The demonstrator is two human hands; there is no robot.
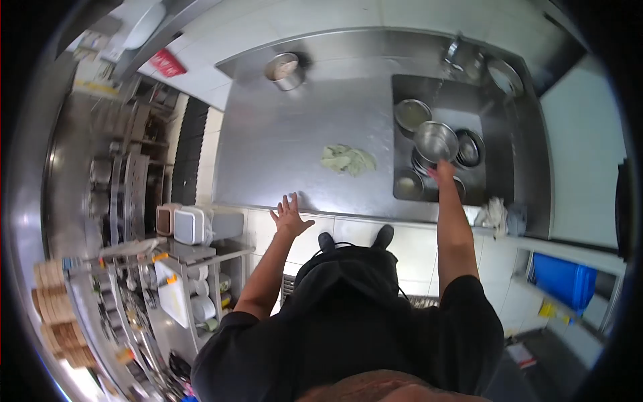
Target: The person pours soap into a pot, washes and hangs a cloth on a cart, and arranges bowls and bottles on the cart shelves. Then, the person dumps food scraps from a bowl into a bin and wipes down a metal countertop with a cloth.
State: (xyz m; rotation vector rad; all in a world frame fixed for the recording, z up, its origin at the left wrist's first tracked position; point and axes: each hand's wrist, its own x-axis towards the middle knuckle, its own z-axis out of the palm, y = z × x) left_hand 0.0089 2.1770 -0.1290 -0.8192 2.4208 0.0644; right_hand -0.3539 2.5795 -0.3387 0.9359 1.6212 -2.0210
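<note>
My right hand [442, 172] grips the near rim of a round metal bowl [435, 139] over the sink [499, 120]. Around and below it in the sink sit a round pan with liquid [412, 115], a dark-rimmed metal pan [471, 149] and a small metal bowl [408, 183]. My left hand [289, 216] has its fingers spread at the front edge of the steel counter [268, 147] and holds nothing. A crumpled pale green cloth [348, 159] lies on the counter between my hands.
A metal pot [285, 71] with pale contents stands at the counter's back left. The faucet [453, 52] is behind the sink. White cloths [492, 216] lie at the sink's front right. Plastic bins [194, 225] and a rack [221, 258] flank my left side.
</note>
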